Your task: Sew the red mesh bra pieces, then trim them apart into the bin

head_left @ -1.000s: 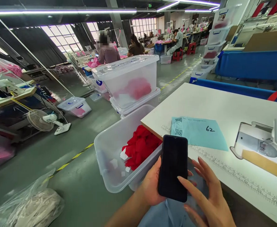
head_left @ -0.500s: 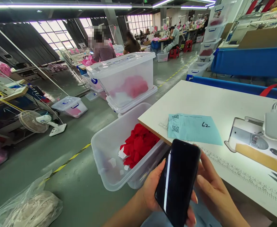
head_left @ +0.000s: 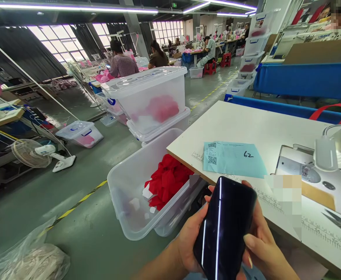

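Note:
A black smartphone [head_left: 225, 229] with a dark screen and bright reflected streaks is held upright in front of me. My left hand [head_left: 189, 237] wraps around its left edge and back. On the other side, my right hand [head_left: 263, 237] grips the right edge, its thumb beside the screen. Just beyond the phone, a light blue paper slip [head_left: 234, 157] with QR codes and a handwritten 62 lies on the white sewing table [head_left: 217, 116]. Left of the hands stands an uncovered clear plastic bin [head_left: 124, 210] with red fabric pieces [head_left: 167, 181] and white scraps inside.
A sewing machine [head_left: 330, 179] and thread snips [head_left: 338, 223] are on the table at right. Lidded clear bins [head_left: 147, 101] stand behind the uncovered one. A fan [head_left: 32, 152] and a plastic bag [head_left: 39, 260] are on the floor at left. Several people sit at machines farther back.
The phone and both hands have shifted slightly right. My left fingertips now show behind the phone's upper left edge. The whole view has turned a little, so the surroundings sit farther left.

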A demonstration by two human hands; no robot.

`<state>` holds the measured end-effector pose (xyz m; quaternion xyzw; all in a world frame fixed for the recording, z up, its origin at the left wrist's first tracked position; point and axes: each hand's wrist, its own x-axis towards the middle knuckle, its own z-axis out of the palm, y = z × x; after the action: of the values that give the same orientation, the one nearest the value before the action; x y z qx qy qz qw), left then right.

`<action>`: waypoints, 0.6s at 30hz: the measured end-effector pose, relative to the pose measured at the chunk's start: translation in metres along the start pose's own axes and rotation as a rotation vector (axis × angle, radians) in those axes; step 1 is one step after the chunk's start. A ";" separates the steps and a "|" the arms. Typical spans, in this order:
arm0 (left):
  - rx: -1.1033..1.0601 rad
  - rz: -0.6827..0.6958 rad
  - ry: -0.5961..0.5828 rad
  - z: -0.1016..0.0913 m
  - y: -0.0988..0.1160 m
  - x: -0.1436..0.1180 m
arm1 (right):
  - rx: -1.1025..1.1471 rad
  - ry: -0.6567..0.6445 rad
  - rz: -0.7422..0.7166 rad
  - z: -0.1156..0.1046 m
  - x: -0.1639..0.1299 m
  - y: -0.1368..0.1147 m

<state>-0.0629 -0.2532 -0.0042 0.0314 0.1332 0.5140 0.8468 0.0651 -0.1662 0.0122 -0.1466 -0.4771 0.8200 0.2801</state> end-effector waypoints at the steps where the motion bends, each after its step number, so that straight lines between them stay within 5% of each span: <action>1: 0.023 0.001 0.002 0.002 0.003 -0.001 | -0.048 -0.025 -0.021 -0.003 0.002 -0.001; 5: 0.142 0.160 0.008 0.011 0.019 -0.007 | -0.304 -0.095 -0.213 -0.020 0.012 -0.005; 9: 0.147 0.363 0.072 0.010 0.032 -0.013 | -0.404 0.041 -0.308 -0.030 0.014 -0.003; 18: 0.205 0.380 0.143 0.002 0.028 -0.015 | -0.623 0.077 -0.292 -0.017 0.000 -0.004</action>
<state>-0.0936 -0.2533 0.0059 0.1052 0.2360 0.6490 0.7155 0.0752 -0.1532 0.0072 -0.1861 -0.7097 0.5800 0.3539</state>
